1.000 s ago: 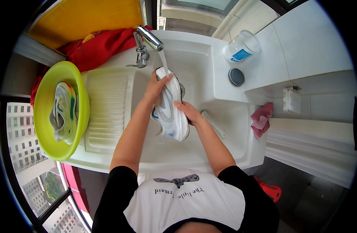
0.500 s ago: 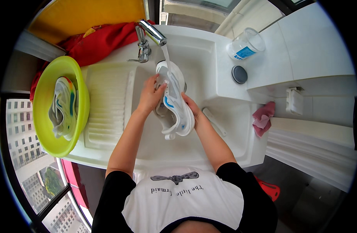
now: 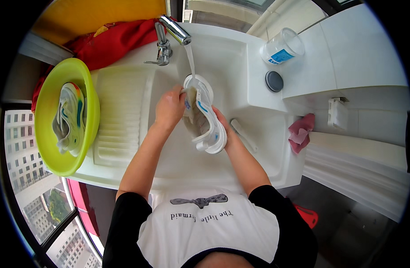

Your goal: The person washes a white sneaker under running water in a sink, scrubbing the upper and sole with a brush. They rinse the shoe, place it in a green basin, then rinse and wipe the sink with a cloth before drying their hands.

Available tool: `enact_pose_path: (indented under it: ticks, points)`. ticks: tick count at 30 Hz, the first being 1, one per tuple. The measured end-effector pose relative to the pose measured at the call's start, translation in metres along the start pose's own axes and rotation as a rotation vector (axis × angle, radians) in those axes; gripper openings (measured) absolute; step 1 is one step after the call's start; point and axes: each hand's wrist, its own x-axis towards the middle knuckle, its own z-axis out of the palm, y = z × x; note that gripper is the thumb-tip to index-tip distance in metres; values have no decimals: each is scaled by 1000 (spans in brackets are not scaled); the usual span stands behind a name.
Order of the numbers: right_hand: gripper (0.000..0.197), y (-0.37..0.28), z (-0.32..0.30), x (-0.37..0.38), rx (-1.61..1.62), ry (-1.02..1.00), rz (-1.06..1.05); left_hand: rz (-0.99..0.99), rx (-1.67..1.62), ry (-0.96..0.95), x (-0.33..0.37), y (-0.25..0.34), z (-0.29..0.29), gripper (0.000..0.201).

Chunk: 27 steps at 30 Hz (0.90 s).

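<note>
A white sneaker (image 3: 208,123) with blue accents is held over the sink basin (image 3: 169,165), toe toward the tap. Water from the chrome faucet (image 3: 177,32) runs onto its toe end. My left hand (image 3: 170,107) is closed on the shoe's tongue, drawing it out to the left so that the inside shows. Along the right side, my right hand (image 3: 223,123) supports the sole near the heel; its fingers are partly hidden beneath the shoe. Right of that hand, a white long-handled object, perhaps a brush (image 3: 244,135), lies in the sink.
At left, a yellow-green basin (image 3: 92,140) holds another white sneaker (image 3: 71,118), beside the ribbed washboard (image 3: 120,116). A clear plastic tub (image 3: 283,47) and dark round lid (image 3: 273,81) sit on the right ledge. A pink cloth (image 3: 301,134) drapes over the sink's right edge.
My left hand has closed on the tongue and pulled it left, opening the shoe. The shoe has tilted and shifted slightly right, with my right hand still on it.
</note>
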Motion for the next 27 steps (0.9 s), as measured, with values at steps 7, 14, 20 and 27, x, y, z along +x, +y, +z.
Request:
enact_pose_path:
  ticks: [7, 14, 20, 27]
  points:
    - [38, 2, 15, -16, -20, 57, 33, 284, 498, 142, 57, -12, -6, 26]
    - [42, 0, -4, -10, -35, 29, 107, -89, 141, -333, 20, -16, 40, 43]
    - [53, 0, -18, -3, -399, 63, 38, -146, 198, -325, 28, -24, 43, 42]
    - [58, -7, -38, -6, -533, 94, -168, -490, -492, -417, 4, -9, 14, 47]
